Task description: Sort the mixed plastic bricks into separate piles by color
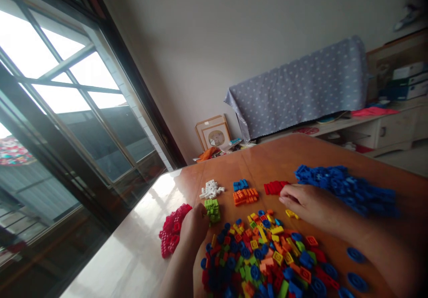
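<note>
My left hand (194, 225) rests on the wooden table (334, 155) with its fingers curled against a small stack of green bricks (212, 210). My right hand (302, 202) lies knuckles up, fingers bent, its tips beside a group of red bricks (274, 187) and just above a yellow brick (291, 214). Between and below my hands spreads a mixed heap of coloured bricks (264, 258). Sorted groups lie beyond: white bricks (211, 189), orange bricks (245, 196), small blue bricks (240, 184).
A large pile of blue pieces (347, 186) lies at the right, a red pile (172, 231) at the left near the table's edge. Blue round pieces (356, 266) lie at the lower right. A window (67, 110) is at the left, a cloth-covered object (301, 88) on a cabinet behind.
</note>
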The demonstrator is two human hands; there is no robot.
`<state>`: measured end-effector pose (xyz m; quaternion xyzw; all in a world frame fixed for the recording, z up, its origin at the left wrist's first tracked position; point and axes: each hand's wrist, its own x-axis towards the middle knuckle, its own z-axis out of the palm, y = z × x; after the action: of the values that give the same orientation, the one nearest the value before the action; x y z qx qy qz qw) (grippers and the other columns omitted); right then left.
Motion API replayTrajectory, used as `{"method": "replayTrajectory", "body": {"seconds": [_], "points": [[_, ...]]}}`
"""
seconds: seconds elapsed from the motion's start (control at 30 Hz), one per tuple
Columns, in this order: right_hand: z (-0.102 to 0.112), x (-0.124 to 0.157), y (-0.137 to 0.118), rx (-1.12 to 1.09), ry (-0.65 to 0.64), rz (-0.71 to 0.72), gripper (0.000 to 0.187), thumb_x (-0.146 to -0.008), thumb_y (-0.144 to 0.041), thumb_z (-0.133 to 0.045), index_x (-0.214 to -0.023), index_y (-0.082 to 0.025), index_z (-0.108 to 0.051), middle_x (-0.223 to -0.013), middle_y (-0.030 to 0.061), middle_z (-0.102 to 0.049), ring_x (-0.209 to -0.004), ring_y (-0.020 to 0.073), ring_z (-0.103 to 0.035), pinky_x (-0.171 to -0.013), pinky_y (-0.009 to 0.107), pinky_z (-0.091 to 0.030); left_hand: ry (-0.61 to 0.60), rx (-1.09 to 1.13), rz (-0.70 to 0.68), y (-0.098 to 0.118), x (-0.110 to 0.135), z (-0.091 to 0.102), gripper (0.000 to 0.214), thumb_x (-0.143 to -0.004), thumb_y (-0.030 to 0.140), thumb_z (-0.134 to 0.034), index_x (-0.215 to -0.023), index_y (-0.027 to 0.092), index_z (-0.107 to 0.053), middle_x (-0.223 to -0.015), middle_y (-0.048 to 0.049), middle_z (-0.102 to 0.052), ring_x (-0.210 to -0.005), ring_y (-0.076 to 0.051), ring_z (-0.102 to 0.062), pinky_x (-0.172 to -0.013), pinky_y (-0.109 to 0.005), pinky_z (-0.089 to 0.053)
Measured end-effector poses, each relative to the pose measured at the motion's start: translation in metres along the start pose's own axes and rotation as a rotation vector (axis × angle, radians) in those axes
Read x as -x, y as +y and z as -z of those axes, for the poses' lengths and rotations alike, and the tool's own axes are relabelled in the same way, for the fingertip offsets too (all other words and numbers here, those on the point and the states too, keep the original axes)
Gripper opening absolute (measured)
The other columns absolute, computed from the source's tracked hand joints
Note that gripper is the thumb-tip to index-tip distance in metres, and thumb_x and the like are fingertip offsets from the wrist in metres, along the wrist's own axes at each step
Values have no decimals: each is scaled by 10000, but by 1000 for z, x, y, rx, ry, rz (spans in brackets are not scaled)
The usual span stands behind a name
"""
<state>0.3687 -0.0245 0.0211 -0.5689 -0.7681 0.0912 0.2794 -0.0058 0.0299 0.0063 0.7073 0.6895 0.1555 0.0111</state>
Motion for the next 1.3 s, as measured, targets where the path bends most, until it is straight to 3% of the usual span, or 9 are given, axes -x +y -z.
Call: {"method": "replayTrajectory", "body": {"seconds": [0.2,0.4,0.6,0.73,0.97,1.3], "points": [[5,1,-3,38,-33,-45,207,-919,-303,-481,-790,-217,-617,-758,22,-671,-691,169,-594,-619,264,-325,-35,-32,-11,7,0,4,95,-850,253,-547,-873,220,-633,-775,-13,-663,-685,-154,-564,-580,-251,-247],[10,3,-4,64,-32,-83,179,-885,-248,-487,-770,-219,-621,-736,18,-682,-689,166,-598,-619,255,-315,3,-98,21,10,2,9,115,-887,278,-504,-860,220,-599,-766,-23,-658,-660,-162,-557,-565,-261,-225],[14,4,0,72,-40,-151,155,-851,-202,-488,-807,-219,-635,-737,19,-690,-710,170,-613,-617,256,-304,71,11,-84,24,6,14,143,-917,266,-469,-849,212,-583,-755,-3,-641,-659,-140,-541,-576,-241,-253],[14,4,6,48,-51,-160,144,-829,-189,-494,-823,-221,-635,-731,12,-688,-711,170,-608,-622,254,-307,-59,144,-220,42,14,18,198,-933,304,-466,-841,205,-611,-727,4,-628,-674,-136,-548,-589,-227,-312],[15,5,12,-11,-48,-165,164,-810,-183,-497,-835,-221,-655,-722,8,-679,-696,172,-592,-615,258,-314,-242,203,-368,71,33,18,263,-887,321,-572,-1113,258,-691,-1100,-50,-689,-936,-184,-622,-785,-244,-439],[6,4,1,-74,-103,-99,194,-824,-196,-505,-852,-211,-697,-715,4,-678,-674,158,-578,-602,248,-319,-355,268,-496,94,43,27,226,-839,196,-560,-994,212,-724,-1000,-49,-697,-919,-189,-617,-831,-256,-460]]}}
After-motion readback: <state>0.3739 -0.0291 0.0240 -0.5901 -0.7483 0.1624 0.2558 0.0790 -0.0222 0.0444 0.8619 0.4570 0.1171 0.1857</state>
